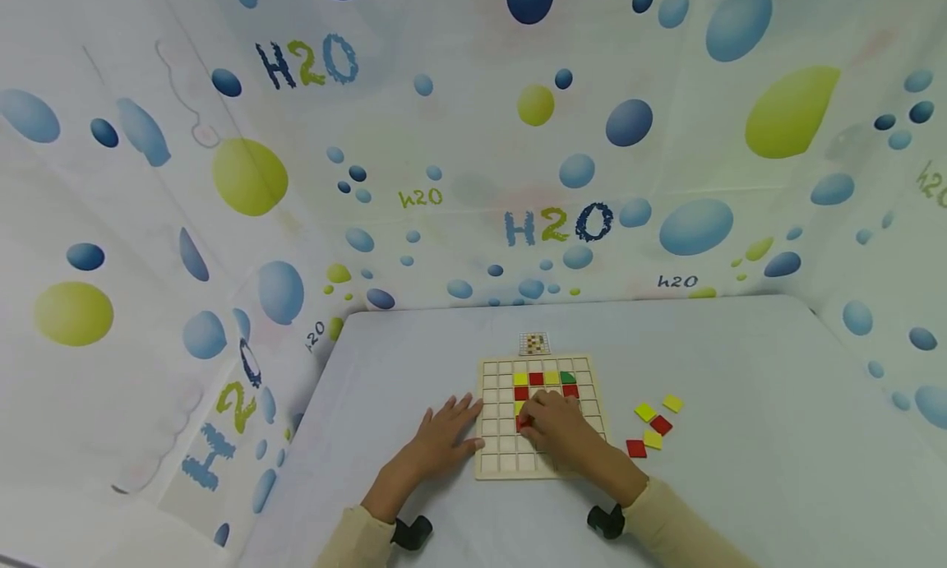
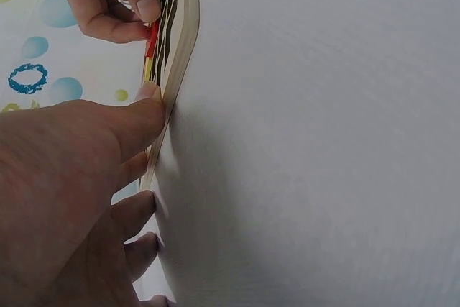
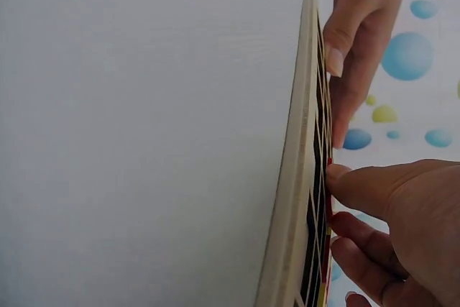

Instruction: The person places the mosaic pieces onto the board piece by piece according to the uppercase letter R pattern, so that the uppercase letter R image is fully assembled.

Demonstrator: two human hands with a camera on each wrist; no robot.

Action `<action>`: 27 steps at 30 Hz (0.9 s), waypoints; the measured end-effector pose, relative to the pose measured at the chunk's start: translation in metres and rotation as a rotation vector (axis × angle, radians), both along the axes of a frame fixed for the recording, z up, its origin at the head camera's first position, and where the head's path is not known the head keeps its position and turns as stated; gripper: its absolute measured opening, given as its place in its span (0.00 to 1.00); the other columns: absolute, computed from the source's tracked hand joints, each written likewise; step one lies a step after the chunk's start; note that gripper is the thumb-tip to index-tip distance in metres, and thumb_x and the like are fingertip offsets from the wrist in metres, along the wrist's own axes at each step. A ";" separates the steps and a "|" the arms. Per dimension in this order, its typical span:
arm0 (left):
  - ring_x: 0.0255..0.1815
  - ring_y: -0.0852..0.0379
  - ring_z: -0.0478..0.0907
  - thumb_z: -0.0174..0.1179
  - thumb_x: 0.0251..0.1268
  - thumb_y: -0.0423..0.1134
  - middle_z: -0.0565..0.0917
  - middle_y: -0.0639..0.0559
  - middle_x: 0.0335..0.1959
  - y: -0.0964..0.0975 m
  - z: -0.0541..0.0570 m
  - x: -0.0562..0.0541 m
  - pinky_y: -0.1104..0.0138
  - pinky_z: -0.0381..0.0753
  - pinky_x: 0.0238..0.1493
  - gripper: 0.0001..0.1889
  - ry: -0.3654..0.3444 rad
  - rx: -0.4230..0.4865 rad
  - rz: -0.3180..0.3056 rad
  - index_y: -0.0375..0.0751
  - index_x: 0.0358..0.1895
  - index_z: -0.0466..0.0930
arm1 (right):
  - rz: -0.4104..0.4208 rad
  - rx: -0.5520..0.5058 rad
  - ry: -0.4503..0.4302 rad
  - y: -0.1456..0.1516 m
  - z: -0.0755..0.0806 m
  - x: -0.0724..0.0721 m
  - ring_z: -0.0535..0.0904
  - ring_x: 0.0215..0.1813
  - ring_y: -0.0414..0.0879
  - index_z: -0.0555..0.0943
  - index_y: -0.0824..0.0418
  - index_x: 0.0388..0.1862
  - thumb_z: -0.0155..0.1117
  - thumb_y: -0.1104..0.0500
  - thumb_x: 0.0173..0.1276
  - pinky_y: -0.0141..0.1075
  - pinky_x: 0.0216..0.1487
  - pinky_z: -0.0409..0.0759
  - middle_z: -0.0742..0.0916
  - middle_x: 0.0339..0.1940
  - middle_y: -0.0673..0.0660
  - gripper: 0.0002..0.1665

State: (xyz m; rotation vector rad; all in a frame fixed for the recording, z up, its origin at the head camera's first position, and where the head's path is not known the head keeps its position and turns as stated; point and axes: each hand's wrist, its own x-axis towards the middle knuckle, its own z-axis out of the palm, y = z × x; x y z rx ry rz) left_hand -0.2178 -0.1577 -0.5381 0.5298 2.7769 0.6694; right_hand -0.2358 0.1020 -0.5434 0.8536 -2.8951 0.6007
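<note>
A light wooden grid board [image 1: 497,463] lies on the white table. My left hand [image 1: 444,436] rests at its left edge with fingers spread, thumb and fingertips touching the rim. My right hand [image 1: 565,432] is over the middle of the board, thumb and fingers curled at a red square tile [image 1: 521,425] in the grid, pinching it. In the right wrist view the thumb [image 3: 359,186] meets the red tile's edge. Around it in the grid sit a yellow tile [image 1: 521,379], a red tile [image 1: 536,379] and a green rounded tile [image 1: 568,378]. The right hand hides part of the grid.
A small pattern card [image 1: 534,344] lies just beyond the board's far edge. To the right of the board are several loose tiles, among them a yellow tile [image 1: 672,403] and a red tile [image 1: 636,449]. A printed curtain [image 1: 473,140] hangs behind the table.
</note>
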 end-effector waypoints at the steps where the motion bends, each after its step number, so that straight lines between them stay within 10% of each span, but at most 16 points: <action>1: 0.86 0.34 0.51 0.59 0.79 0.55 0.59 0.42 0.85 0.000 0.001 0.000 0.30 0.46 0.80 0.37 0.000 0.005 0.000 0.47 0.84 0.61 | 0.002 -0.004 0.002 0.000 -0.001 0.000 0.79 0.48 0.45 0.86 0.49 0.44 0.77 0.50 0.70 0.42 0.47 0.73 0.85 0.44 0.47 0.09; 15: 0.86 0.35 0.52 0.60 0.78 0.55 0.59 0.42 0.85 0.002 0.000 0.001 0.30 0.46 0.80 0.38 -0.006 0.010 0.005 0.46 0.84 0.61 | -0.014 -0.046 -0.003 0.004 0.004 0.004 0.81 0.51 0.46 0.87 0.51 0.43 0.77 0.52 0.69 0.42 0.46 0.70 0.84 0.45 0.49 0.08; 27: 0.86 0.34 0.52 0.61 0.78 0.55 0.59 0.41 0.85 0.002 0.002 0.002 0.30 0.45 0.80 0.38 0.001 0.012 0.008 0.45 0.83 0.62 | -0.290 -0.091 -0.168 0.055 0.022 0.004 0.79 0.49 0.48 0.84 0.53 0.46 0.75 0.54 0.71 0.48 0.51 0.76 0.84 0.45 0.52 0.10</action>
